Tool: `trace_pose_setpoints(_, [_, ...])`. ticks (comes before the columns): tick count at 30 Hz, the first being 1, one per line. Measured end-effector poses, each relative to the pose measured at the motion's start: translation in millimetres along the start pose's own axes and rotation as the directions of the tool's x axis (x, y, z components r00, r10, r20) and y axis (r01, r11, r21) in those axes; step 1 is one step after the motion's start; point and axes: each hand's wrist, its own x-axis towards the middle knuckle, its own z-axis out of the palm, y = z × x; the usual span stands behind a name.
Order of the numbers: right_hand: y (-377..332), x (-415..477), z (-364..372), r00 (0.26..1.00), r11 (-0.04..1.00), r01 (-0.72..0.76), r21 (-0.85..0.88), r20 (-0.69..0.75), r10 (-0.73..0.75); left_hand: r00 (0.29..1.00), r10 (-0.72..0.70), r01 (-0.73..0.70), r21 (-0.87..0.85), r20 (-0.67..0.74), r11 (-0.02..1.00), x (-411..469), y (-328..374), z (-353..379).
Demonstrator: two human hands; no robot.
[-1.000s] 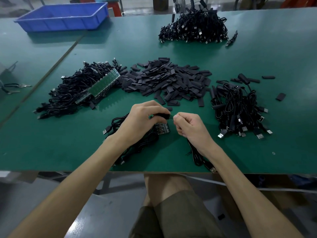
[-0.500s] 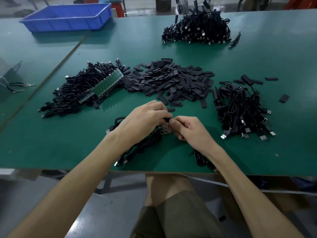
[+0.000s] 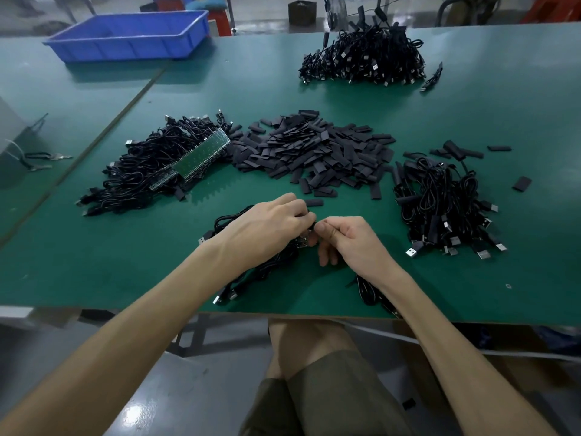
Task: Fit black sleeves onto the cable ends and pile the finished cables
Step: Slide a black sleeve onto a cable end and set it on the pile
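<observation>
A bent knee in olive shorts (image 3: 330, 398) sits below the front edge of the green worktop (image 3: 125, 262). Both bare forearms reach in over that edge.

The left hand (image 3: 270, 228) and right hand (image 3: 349, 240) meet fingertip to fingertip just above the worktop. The left hand's fingers are curled and its thumb side is hidden. The right hand pinches with thumb and forefinger, its other fingers loosely bent beneath. Between them only a sliver of the black cable end (image 3: 312, 227) shows. Both hands pinch it, but whether a sleeve is already on it cannot be told. A small circuit board (image 3: 303, 242) peeks out under the fingers, mostly covered.

The cable bundle (image 3: 261, 272) lies under the left wrist. Another black cable (image 3: 371, 294) runs under the right wrist and off the worktop edge.

Just beyond the left hand lies one loose sleeve (image 3: 314, 202). Behind it spreads the sleeve heap (image 3: 314, 152). To its left, touching it, is a tangle of cables (image 3: 141, 177) with green board strips (image 3: 201, 155) on top. To the right sits another cable pile (image 3: 440, 202), with USB plugs pointing toward the near edge and stray sleeves around it.

Far back lies a third cable pile (image 3: 361, 61), too distant to make out its ends. A blue bin (image 3: 132, 36) stands at the far left, its contents out of sight. A hand tool (image 3: 41, 158) lies on the neighbouring worktop, blurred.
</observation>
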Motion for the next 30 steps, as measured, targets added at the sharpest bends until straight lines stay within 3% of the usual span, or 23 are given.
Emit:
trace_pose_setpoints(10, [-2.1, 1.2, 2.4, 1.0, 0.998, -0.001, 0.071, 0.006, 0.0, 0.995, -0.017, 0.003, -0.15, -0.095, 0.989, -11.7, 1.8, -6.2])
trace_pose_setpoints(21, [-3.1, 0.4, 3.7, 1.0, 0.991, -0.014, 0.133, 0.021, 0.011, 0.984, 0.063, -0.084, -0.12, -0.169, 0.989, -10.2, 5.1, -2.6])
trace_pose_setpoints(30, [-3.8, -1.1, -3.7, 1.0, 0.992, 0.003, 0.123, 0.015, -0.005, 0.963, -0.197, 0.103, -0.423, -0.186, 0.9, -12.9, -5.2, 5.6])
